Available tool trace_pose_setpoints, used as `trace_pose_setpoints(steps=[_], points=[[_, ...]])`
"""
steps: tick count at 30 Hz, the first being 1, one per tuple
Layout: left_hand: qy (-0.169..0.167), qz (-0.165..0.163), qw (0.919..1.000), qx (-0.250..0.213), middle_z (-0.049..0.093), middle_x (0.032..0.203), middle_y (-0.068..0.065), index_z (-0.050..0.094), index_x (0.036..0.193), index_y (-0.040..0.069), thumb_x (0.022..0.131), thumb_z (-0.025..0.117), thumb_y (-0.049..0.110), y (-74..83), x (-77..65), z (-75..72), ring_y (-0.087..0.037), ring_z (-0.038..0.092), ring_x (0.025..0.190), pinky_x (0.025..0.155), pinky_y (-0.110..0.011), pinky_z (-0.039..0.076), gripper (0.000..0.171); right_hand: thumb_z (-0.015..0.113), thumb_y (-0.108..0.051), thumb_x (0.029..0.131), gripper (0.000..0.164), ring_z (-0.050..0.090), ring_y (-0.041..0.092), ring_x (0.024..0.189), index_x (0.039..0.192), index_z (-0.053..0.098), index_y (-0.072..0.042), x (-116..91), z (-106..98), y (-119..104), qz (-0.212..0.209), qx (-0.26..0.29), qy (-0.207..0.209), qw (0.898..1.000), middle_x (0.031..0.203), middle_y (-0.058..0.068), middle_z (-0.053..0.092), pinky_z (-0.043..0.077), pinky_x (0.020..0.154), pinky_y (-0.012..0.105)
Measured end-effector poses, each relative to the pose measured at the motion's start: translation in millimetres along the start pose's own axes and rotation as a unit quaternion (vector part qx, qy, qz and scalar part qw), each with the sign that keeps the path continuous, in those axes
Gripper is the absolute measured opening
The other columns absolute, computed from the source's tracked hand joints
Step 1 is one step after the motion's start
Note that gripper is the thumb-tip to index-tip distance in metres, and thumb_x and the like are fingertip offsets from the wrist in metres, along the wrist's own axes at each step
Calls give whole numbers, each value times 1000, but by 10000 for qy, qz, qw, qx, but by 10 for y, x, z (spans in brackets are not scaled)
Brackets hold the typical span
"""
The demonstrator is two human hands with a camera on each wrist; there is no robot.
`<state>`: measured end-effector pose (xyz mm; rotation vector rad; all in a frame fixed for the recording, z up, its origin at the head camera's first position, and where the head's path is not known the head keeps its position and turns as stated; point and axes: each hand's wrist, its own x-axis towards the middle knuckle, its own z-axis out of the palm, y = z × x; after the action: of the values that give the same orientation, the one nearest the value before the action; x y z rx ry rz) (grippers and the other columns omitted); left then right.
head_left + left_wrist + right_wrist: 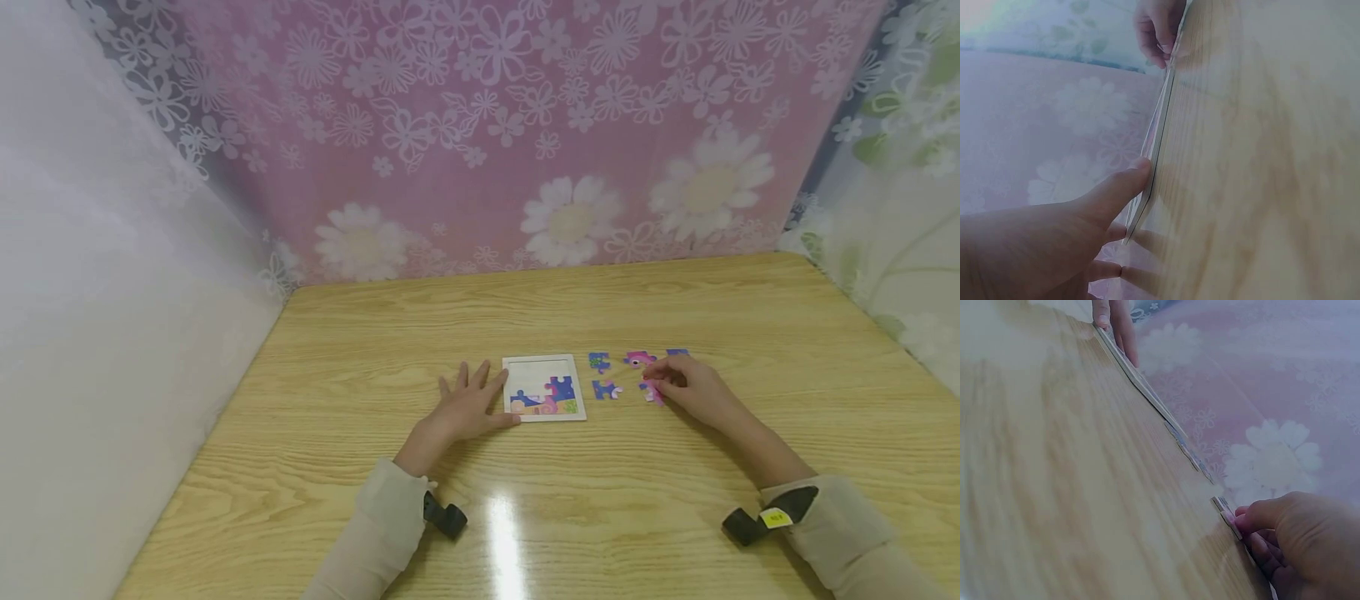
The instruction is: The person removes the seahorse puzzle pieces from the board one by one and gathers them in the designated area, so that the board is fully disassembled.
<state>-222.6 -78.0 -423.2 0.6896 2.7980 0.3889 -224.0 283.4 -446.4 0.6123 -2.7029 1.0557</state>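
Observation:
A white square puzzle frame (555, 418) lies on the table, its lower part filled with joined pieces (558, 400) in blue, pink and yellow. My left hand (467, 410) rests at its left side with fingers spread, the thumb (1138, 169) on the near left corner. Off to the right, my right hand (696, 390) pinches a pink and blue puzzle piece (651, 391) between thumb and fingertips, low over the wood. In the right wrist view that puzzle piece (1230, 520) shows edge-on, partly hidden by the fingers.
Loose pieces lie between frame and right hand: a blue and green one (598, 362), a blue one with pale pink (604, 389), a pink one with an eye (639, 359). A blue piece (677, 352) sits behind the right hand. A flowered cloth (465, 167) hangs beyond the wooden table (360, 350).

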Motion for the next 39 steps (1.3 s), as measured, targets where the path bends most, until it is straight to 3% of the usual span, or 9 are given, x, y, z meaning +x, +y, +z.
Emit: trace_pose_setpoints(steps=[17,27,35,39], points=[[5,24,10000,-88,8,151,-17,20,148,17,87,50,57,6,-25,-19,-47,-2,132,94,-70,0,79,60,2,86,15,48,12,72,100,66,2,-2,13,-3,-41,-259,-10,9997,85,6,61,43,62,25],[18,9,10000,-20,8,151,-17,20,148,17,87,49,59,-4,-21,-13,-47,-1,132,95,-69,1,79,60,1,87,16,49,17,76,102,66,2,3,10,-32,140,-301,-21,9994,91,10,63,43,65,27],[-5,21,9999,-108,7,151,-16,20,148,18,87,49,58,6,-26,-22,-46,-3,132,95,-69,-1,79,58,-2,89,17,57,28,89,104,64,3,-9,-9,-48,211,120,21,9997,99,14,64,45,73,24],[-11,28,10000,-91,6,151,-16,19,148,18,87,48,58,16,-22,-22,-46,-3,132,95,-69,-1,79,57,-4,91,17,58,30,86,105,63,3,10,-42,-111,312,278,55,9991,100,16,59,47,70,25]])
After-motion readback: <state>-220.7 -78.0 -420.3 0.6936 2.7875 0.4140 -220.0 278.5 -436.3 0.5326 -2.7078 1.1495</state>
